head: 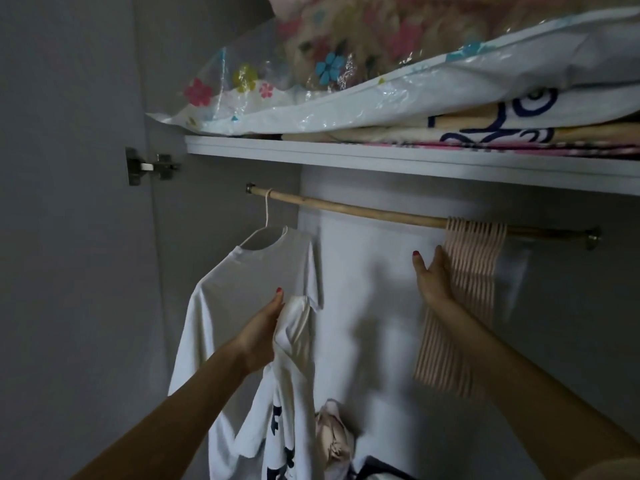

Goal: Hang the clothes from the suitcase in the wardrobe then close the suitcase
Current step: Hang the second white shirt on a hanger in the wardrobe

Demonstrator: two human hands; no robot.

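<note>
My left hand (pixel 266 327) grips a bunched white garment (pixel 294 358) w/ dark print low on it, fingers curled into the cloth, held up just right of the white T-shirt (pixel 228 306) already on a white hanger (pixel 265 223) at the left end of the wooden rail (pixel 381 213). The two whites overlap in view, so I can't tell if they touch. My right hand (pixel 434 275) is up at the right, fingers fairly straight, thumb spread, laid against the near side of the bunch of pink hangers (pixel 467 271) hooked on the rail; I can't tell whether it has pinched one yet. Above the rail is the wardrobe shelf (pixel 346 152), loaded w/ bedding in a clear floral storage bag (pixel 311 74) and folded blankets at right. Door hinge (pixel 149 166) sits far left. Low centre there's a crumpled pale cloth (pixel 332 434), and something dark below it. Suitcase isn't in view. Step, I'd say: fetching a hanger for garment no. 2. Next needs one hanger split off the tight stack and unhooked, then fed thru the neck of the held piece, which prob wants both hands since the cloth is bunched.
</note>
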